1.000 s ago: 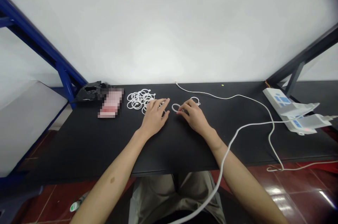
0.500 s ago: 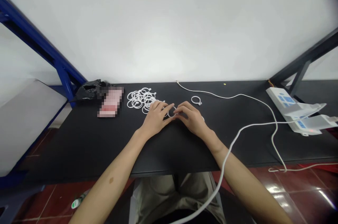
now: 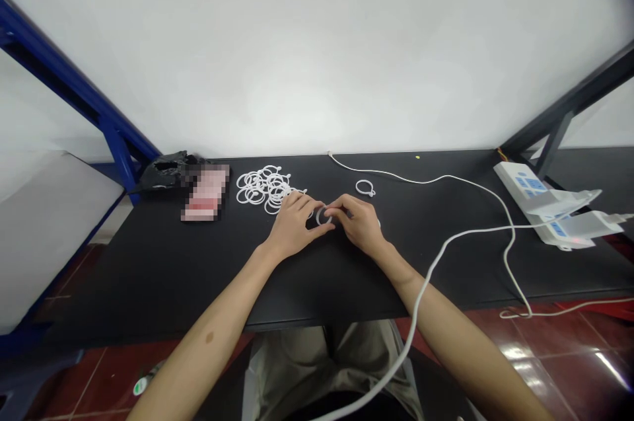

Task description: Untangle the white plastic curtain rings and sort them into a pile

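Note:
Between my fingertips is a white plastic ring (image 3: 323, 216), low over the black table. My left hand (image 3: 296, 223) curves round the ring's left side with thumb and fingers on its edge. At its right side my right hand (image 3: 360, 223) pinches the ring between thumb and fingers. A heap of similar white rings (image 3: 265, 186) with small knobs lies just behind and left of my left hand, which covers part of it. Beyond my right hand one loose ring (image 3: 365, 188) rests flat. Another bit of white shows from behind my right hand, mostly hidden.
A black plastic bag (image 3: 168, 171) and a blurred pink item (image 3: 205, 195) lie at the back left. A white cable (image 3: 436, 262) loops across the right side in front of my right forearm. A white power strip (image 3: 535, 199) with plugs stands at the far right.
My right hand's fingers have closed more tightly on the ring, and the ring has tilted or turned slightly. The heap and the loose ring lie as before; the view has shifted a little.

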Motion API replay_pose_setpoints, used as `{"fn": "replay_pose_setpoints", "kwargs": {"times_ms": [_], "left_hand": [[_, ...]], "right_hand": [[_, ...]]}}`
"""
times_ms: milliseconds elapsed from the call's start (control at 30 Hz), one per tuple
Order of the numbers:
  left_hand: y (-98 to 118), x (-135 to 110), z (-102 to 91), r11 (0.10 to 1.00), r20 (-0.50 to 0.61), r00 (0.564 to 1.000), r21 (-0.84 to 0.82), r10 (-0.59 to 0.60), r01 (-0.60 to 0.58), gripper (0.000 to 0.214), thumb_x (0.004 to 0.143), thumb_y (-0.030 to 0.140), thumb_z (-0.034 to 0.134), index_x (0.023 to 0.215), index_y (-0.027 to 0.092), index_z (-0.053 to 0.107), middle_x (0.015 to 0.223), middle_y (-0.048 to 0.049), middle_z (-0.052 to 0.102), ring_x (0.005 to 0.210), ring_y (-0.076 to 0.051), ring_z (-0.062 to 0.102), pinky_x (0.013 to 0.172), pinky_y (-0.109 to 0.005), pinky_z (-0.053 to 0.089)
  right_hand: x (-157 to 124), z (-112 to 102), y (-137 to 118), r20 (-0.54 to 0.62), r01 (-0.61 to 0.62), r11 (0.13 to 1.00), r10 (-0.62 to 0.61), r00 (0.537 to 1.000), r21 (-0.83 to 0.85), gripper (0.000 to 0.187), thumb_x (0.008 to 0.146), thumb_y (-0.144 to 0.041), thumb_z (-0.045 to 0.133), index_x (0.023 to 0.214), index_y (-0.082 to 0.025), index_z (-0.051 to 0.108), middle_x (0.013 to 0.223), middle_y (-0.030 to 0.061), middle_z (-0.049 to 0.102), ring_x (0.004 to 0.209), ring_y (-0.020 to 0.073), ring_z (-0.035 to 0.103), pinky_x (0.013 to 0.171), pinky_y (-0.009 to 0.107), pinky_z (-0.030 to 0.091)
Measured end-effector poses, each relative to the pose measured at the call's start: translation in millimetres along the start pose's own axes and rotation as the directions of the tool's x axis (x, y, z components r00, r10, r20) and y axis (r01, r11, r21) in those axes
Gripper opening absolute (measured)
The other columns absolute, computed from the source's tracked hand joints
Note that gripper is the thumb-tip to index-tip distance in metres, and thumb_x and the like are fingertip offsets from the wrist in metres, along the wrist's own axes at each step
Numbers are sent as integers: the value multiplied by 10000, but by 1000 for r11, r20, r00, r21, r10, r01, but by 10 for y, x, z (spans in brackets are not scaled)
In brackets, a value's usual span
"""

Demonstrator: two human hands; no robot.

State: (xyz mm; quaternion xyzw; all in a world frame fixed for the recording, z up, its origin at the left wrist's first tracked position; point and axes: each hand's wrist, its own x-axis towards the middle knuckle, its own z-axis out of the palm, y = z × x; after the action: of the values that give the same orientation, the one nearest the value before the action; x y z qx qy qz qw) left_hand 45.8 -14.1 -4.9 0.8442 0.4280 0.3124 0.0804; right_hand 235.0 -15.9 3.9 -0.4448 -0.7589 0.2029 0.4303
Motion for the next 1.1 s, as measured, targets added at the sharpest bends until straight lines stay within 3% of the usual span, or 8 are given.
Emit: {"fn": "replay_pose_setpoints", "kwargs": {"times_ms": [133, 267, 367, 467, 633, 767, 900, 1100], "left_hand": [[9, 6, 7, 1000, 5, 1000, -5, 3, -3, 323, 886, 488, 658, 1029, 199, 644, 967, -44, 672, 1001, -241, 532, 961, -420, 429], [-31, 19, -7, 991, -70, 993, 87, -99, 105, 340, 877, 454, 671, 1085, 188, 623, 1053, -73, 655, 1063, -274, 515, 982, -440, 425], [-96, 27, -38, 938, -166, 956, 213, -241, 274, 359, 899, 410, 638, 1166, 172, 605, 1132, -109, 629, 1095, -317, 497, 976, -486, 421], [-148, 30, -67, 875, -228, 913, 280, -339, 395, 444, 914, 374, 602, 1288, 137, 562, 1193, -144, 599, 1120, -349, 484, 974, -516, 418], [-134, 25, -80, 878, -234, 916, 283, -327, 386, 544, 907, 365, 606, 1377, 110, 507, 1313, -180, 542, 1188, -377, 448, 1005, -546, 391], [-85, 11, -42, 953, -144, 976, 233, -163, 194, 578, 925, 410, 593, 1422, 144, 471, 1328, -156, 546, 1213, -337, 440, 1044, -514, 374], [-82, -11, 38, 976, -34, 999, 220, 15, -7, 598, 941, 440, 579, 1456, 170, 442, 1312, -136, 583, 1180, -304, 474, 1032, -474, 373], [-117, -27, 71, 956, -24, 996, 285, 85, -74, 533, 964, 411, 561, 1405, 117, 508, 1208, -130, 672, 1130, -301, 521, 1005, -459, 357]], "right_hand": [[17, 9, 15, 8, -29, 1000, 28, 1000, 10, 192, 928, -356, 611, 811, -222, 684, 799, 11, 726, 700, 147, 649, 671, 266, 495], [57, -62, 126, -40, -99, 970, 93, 995, -222, 308, 932, -383, 601, 1174, -200, 650, 922, 64, 703, 834, 204, 641, 804, 338, 506], [66, -194, 278, -232, -299, 746, 197, 953, -595, 381, 907, -434, 617, 1161, -153, 665, 1099, 171, 620, 1006, 305, 575, 869, 443, 457], [51, -327, 417, -284, -423, 579, 319, 904, -697, 355, 876, -414, 651, 1111, -149, 676, 1080, 174, 607, 989, 320, 551, 839, 441, 429], [59, -361, 440, -146, -301, 660, 281, 949, -688, 160, 924, -269, 573, 993, -171, 679, 992, 118, 644, 930, 273, 543, 833, 390, 444], [59, -236, 312, -2, -41, 824, 48, 999, -565, 158, 929, -180, 550, 1020, -194, 678, 1035, 99, 622, 976, 248, 537, 865, 351, 486], [23, -99, 202, 125, 207, 903, -172, 977, -376, 232, 953, -126, 477, 1087, -214, 644, 1025, 94, 601, 958, 227, 560, 869, 359, 519], [9, -13, 133, 139, 278, 934, -252, 958, -223, 257, 959, -118, 472, 1144, -242, 602, 1030, 76, 606, 954, 202, 584, 857, 354, 532]]}}
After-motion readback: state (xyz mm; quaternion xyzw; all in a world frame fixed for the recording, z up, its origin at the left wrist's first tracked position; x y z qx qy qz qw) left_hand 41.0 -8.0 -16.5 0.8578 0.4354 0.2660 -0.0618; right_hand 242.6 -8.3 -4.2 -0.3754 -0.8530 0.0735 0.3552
